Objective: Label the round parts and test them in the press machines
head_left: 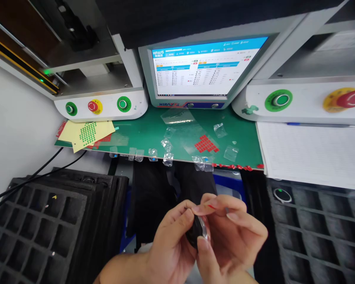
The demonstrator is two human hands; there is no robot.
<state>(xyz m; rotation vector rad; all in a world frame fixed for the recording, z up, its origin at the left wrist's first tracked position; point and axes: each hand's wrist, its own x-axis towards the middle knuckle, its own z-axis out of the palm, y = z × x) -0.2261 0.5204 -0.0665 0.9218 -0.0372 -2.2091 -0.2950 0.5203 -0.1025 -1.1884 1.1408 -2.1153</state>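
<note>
Low in the head view, I hold a round black piece with a shiny silver rim (197,233), which looks like a watch case. My left hand (173,236) is closed on its left side, thumb and fingers pressed against the black face. On the other side my right hand (233,232) grips it, the thumb resting on the silver rim. A small red strip (212,206) shows at a finger of my right hand. That hand's index finger and another finger are partly raised. The underside of the case is hidden by my palms.
Red stickers (206,144) and clear film scraps (231,153) lie on the green mat (139,132). A yellow sheet with green dots (87,134) is at left. Black foam trays (35,228) flank me; the right one holds a similar round piece (282,195). A monitor (195,75) stands ahead between button panels.
</note>
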